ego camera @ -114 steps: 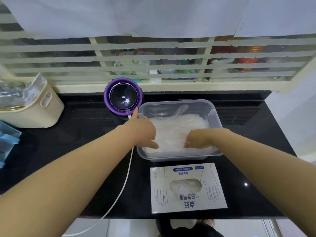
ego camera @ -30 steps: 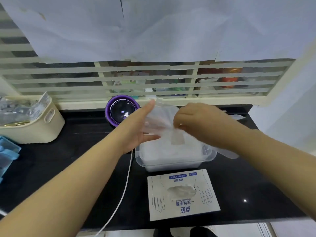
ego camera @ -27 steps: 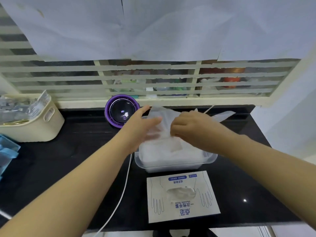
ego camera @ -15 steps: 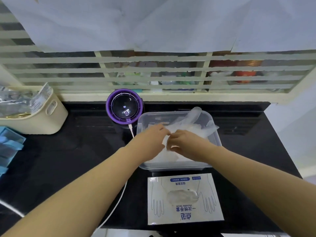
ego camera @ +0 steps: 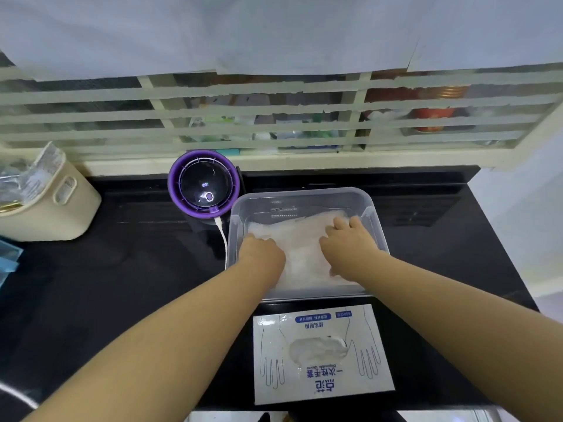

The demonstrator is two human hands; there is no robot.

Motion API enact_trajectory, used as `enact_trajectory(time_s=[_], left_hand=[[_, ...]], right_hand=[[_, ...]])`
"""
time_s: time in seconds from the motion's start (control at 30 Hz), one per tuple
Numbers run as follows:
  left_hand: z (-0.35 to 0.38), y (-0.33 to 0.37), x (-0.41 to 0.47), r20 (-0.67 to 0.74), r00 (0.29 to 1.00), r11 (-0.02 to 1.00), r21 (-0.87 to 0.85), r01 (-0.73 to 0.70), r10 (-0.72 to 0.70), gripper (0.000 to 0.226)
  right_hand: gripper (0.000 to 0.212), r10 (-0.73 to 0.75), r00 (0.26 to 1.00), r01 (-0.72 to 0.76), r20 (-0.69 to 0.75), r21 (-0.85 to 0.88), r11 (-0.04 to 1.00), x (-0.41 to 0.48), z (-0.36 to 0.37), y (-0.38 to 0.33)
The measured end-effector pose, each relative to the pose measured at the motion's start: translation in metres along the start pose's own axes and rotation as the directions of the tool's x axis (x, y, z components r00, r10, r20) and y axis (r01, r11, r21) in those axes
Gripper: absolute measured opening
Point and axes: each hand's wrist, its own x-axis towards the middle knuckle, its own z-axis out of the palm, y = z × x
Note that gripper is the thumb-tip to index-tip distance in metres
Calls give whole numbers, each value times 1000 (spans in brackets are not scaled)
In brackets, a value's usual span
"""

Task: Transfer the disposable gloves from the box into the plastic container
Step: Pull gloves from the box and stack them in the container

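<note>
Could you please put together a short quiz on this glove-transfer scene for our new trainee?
1. True or false: the left hand and the right hand both rest on the gloves inside the plastic container.
2. Where does the glove box lie? A) nearer the person than the container B) behind the container C) inside the container
3. Fill in: the white cable runs to the round ____ device.
Key: 1 true; 2 A; 3 purple.
</note>
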Motion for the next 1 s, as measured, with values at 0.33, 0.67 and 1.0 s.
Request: enact_trajectory(time_s=[0.33, 0.67, 1.0], left_hand=[[2, 1, 7, 40, 999, 977, 211, 23, -33, 52], [2, -4, 1, 1, 1000, 981, 193, 18, -18, 39], [5, -8, -4, -37, 999, 984, 177, 11, -5, 39]], right_hand=[[48, 56, 997, -65, -45, -247, 967, 15, -1, 1], [50, 47, 948, -59, -314, -27, 998, -47, -69, 36], [23, 58, 891, -453, 450, 889, 68, -28, -35, 0]])
